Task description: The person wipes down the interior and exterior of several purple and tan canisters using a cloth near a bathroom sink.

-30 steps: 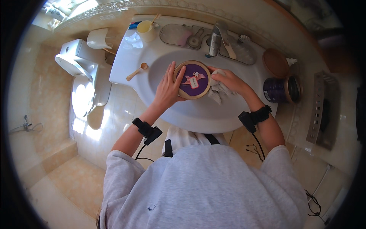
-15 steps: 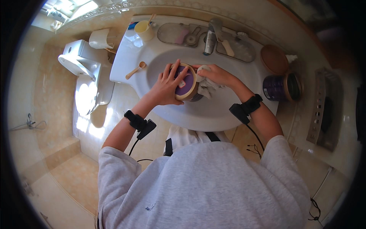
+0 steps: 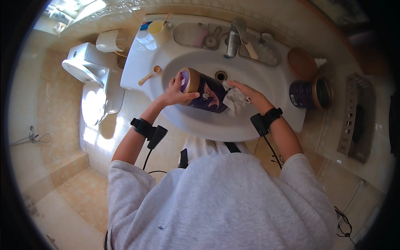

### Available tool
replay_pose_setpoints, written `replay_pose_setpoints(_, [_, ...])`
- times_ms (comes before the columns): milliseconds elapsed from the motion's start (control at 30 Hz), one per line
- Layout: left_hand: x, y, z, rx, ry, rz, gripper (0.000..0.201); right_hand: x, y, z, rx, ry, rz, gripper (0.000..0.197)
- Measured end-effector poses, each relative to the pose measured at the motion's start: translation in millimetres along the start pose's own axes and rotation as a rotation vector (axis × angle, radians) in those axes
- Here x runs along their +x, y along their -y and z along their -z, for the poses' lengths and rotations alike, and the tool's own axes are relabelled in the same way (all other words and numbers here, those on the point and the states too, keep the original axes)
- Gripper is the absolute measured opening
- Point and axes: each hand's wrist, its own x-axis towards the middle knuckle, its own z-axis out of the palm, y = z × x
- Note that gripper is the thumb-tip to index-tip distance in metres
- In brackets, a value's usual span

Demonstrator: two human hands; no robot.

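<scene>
Two black wristbands (image 3: 143, 128) are worn on the forearms, above a grey shirt (image 3: 221, 196). Beyond them, a dark purple can (image 3: 210, 93) is held tipped on its side between the hands, over the near half of a white basin (image 3: 196, 125); whether the basin is touched by it cannot be told. Its gold-rimmed lid end, turned to the left, is gripped by the left hand (image 3: 174, 95), the fingers being wrapped around the rim and the thumb laid along the side. At the opposite end, a crumpled white cloth (image 3: 236, 101) is pinched in the right hand's (image 3: 248, 93) fingers and is bunched against the can, so that end is partly hidden. The drain (image 3: 221, 76) is seen just past the can. Farther off, a small scoop (image 3: 150, 76) is set at the left of the bench (image 3: 135, 62), and a second purple can (image 3: 301, 93) is seen at the right. At the back, a faucet (image 3: 233, 41) is flanked by a yellowish cup (image 3: 158, 31) to the left and a round brown object (image 3: 301, 63) to the right.
</scene>
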Motion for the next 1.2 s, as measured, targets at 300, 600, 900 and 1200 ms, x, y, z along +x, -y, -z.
replay_pose_setpoints(300, [-7,8,14,0.067,0.186,-0.123,0.122,5,24,-6,-0.367,-0.087,-0.04,0.056])
replay_pose_setpoints(600, [-6,15,-3,0.063,0.082,-0.343,0.123,12,29,-2,-0.407,-0.141,-0.016,0.042])
replay_pose_setpoints(900, [-8,11,-9,0.137,0.031,-0.345,0.118,18,30,-6,-0.602,-0.235,0.077,0.04])
replay_pose_setpoints(1200, [-13,5,-15,0.029,-0.06,-0.322,0.109,36,17,1,-0.605,-0.408,0.124,0.042])
